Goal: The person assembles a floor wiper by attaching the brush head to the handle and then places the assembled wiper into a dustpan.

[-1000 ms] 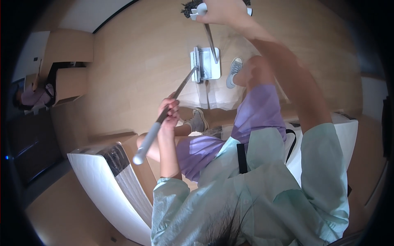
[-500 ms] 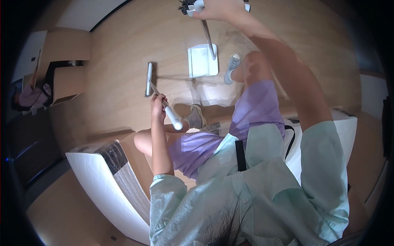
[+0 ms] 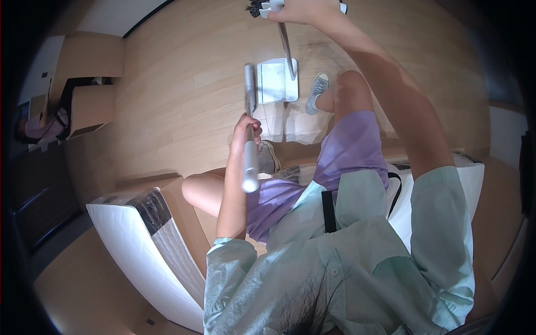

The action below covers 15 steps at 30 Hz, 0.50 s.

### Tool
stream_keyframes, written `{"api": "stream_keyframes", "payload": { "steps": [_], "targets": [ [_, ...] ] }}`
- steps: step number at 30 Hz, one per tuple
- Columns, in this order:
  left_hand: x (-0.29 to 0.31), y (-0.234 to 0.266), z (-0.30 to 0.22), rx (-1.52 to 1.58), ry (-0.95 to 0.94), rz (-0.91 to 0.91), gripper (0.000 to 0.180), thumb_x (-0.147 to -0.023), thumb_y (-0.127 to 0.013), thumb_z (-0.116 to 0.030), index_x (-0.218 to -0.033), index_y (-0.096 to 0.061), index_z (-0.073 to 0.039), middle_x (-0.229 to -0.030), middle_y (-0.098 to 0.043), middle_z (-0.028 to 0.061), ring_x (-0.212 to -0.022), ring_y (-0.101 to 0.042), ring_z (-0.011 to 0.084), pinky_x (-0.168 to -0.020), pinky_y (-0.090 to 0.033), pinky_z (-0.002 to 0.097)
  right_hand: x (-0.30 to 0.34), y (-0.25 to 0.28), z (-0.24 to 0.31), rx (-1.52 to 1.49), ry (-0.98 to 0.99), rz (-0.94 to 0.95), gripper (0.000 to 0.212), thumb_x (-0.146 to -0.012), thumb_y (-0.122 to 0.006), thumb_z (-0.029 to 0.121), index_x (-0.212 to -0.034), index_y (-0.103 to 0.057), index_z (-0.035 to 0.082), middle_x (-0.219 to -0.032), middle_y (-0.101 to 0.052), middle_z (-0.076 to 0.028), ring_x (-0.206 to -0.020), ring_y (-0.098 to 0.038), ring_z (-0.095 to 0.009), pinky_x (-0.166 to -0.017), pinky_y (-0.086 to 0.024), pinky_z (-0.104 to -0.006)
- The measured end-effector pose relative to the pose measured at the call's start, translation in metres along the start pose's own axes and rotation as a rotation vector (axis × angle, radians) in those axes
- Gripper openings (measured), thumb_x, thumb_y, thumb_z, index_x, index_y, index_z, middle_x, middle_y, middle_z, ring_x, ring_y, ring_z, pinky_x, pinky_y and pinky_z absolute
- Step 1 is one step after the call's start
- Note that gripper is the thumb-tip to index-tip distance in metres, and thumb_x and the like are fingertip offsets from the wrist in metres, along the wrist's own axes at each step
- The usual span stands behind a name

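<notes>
The broom head [image 3: 249, 84] lies just beside the dustpan [image 3: 271, 81], on its left, with its long axis running away from the person, roughly along the pan's left edge; a narrow strip of floor [image 3: 184, 106] seems to part the two. The left hand [image 3: 244, 133] is nearer the broom head, and from its grip the head lies straight ahead. That grip is narrow, fingers wrapped around the broom handle [image 3: 250, 167], whose end points back toward the person. The right hand [image 3: 301, 11] reaches far forward and seems closed around the white top of the dustpan pole [image 3: 285, 44], which slants down to the pan's right side. The pan sits on the floor ahead, left of the right shoe [image 3: 318, 92].

The upper edge cuts off part of the right hand, so not all its fingers show. The dark bristles [image 3: 254, 8] beside it are also cropped. The broom head is blurred; whether it touches the floor is hard to tell.
</notes>
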<state>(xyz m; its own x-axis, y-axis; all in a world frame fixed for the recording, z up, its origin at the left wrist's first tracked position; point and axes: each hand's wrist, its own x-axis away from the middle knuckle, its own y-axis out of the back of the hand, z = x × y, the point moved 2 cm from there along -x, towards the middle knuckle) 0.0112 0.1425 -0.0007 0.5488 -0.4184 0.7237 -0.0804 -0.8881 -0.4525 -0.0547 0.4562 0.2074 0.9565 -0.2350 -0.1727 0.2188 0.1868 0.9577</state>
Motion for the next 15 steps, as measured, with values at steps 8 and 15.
{"api": "stream_keyframes", "payload": {
  "steps": [8, 15],
  "targets": [
    [0.066, 0.000, -0.045, 0.581, 0.180, 0.457, 0.018, -0.096, -0.046, -0.003, -0.079, -0.042, -0.002, -0.069, -0.049, 0.0028, -0.043, -0.045, 0.0063, -0.030, -0.033, 0.0186, 0.005, -0.001, 0.005, -0.027, 0.025, -0.028, 0.043, -0.072, -0.069, 0.049, -0.077, -0.076, 0.007, -0.078, -0.072, -0.017, -0.077, -0.072, -0.035, -0.070, -0.056, -0.0445],
    [0.116, 0.036, -0.120, 0.443, -0.064, 0.252, 0.010, -0.095, -0.047, -0.002, -0.087, -0.047, 0.004, -0.071, -0.050, 0.0040, -0.040, -0.043, 0.0049, -0.029, -0.031, 0.0170, 0.005, -0.002, -0.002, -0.027, 0.032, -0.024, 0.043, -0.072, -0.068, 0.049, -0.076, -0.075, 0.006, -0.078, -0.072, -0.018, -0.077, -0.072, -0.035, -0.070, -0.056, -0.0441]
  ]
}}
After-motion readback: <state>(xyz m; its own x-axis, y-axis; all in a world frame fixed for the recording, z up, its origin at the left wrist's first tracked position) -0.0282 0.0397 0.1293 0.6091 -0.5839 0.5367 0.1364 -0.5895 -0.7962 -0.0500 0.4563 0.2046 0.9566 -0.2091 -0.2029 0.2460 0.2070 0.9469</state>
